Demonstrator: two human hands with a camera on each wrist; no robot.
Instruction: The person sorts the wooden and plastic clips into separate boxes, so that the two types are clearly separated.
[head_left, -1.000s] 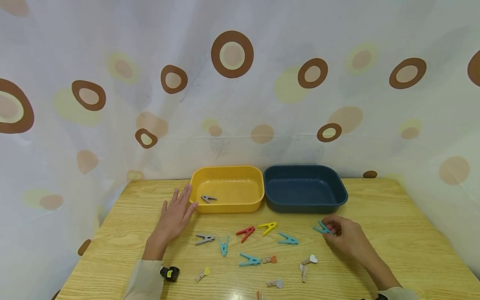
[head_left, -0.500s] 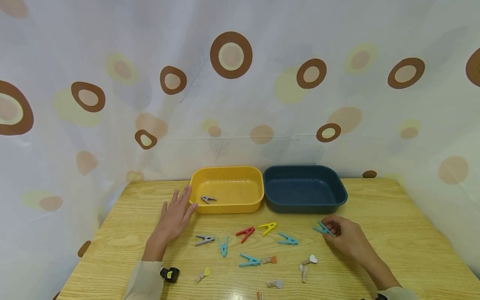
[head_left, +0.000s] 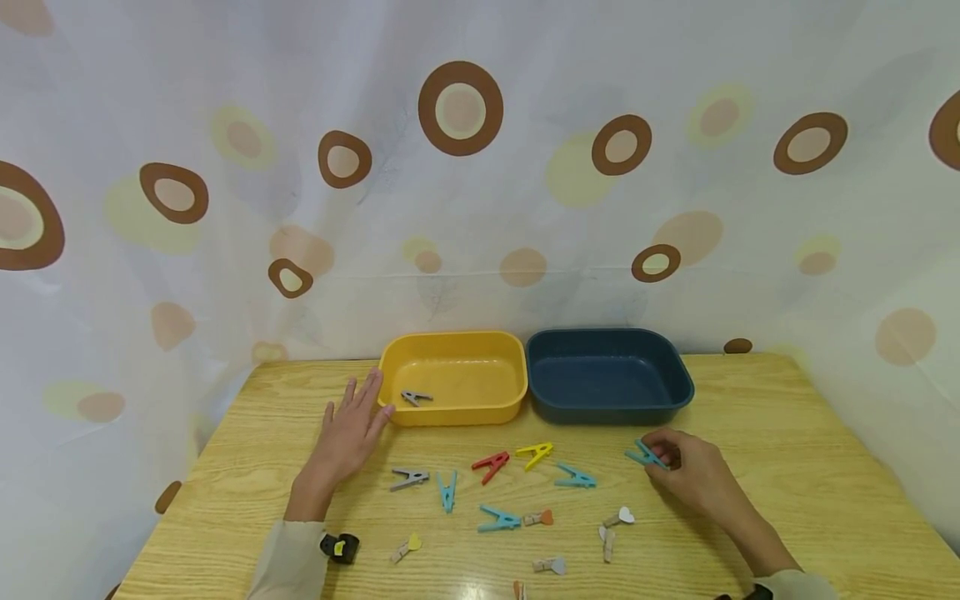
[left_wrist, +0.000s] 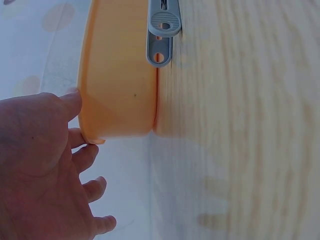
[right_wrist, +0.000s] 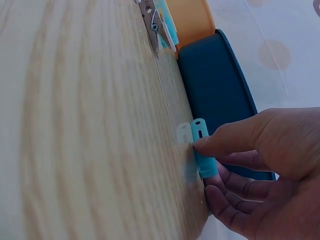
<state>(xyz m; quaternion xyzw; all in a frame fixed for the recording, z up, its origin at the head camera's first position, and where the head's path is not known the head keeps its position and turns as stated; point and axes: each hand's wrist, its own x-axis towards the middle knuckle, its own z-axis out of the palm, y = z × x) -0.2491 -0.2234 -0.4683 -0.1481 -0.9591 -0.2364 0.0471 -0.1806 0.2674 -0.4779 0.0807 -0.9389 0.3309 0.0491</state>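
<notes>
— Teal peg (head_left: 645, 455): where is it?

— In my right hand (head_left: 690, 475), low over the wooden surface (head_left: 787, 467), just in front of the blue bin (head_left: 607, 379). My grip there is closed round it: thumb on top, fingers (right_wrist: 235, 187) curled beneath, the peg's tip poking out to the left.

— And your left hand (head_left: 347, 433)?

— Flat on the surface, fingers straight and spread, holding nothing. Its fingertips (left_wrist: 75, 100) reach the left wall of the yellow bin (head_left: 450, 379), touching it or nearly so; I cannot tell which.

— Anything in the bins?

— One grey peg (head_left: 415, 397) lies in the yellow bin, near its left end. The two bins stand side by side at the back of the surface.

— What lies between your hands?

— Loose pegs: a second grey one (head_left: 409, 477), a teal one (head_left: 447, 490) beside it, a red one (head_left: 491, 465), a yellow one (head_left: 536, 453), and two more teal ones (head_left: 575, 477) (head_left: 498, 521). Nearer me lie small wooden clips with heart-shaped ends (head_left: 618, 518).
</notes>
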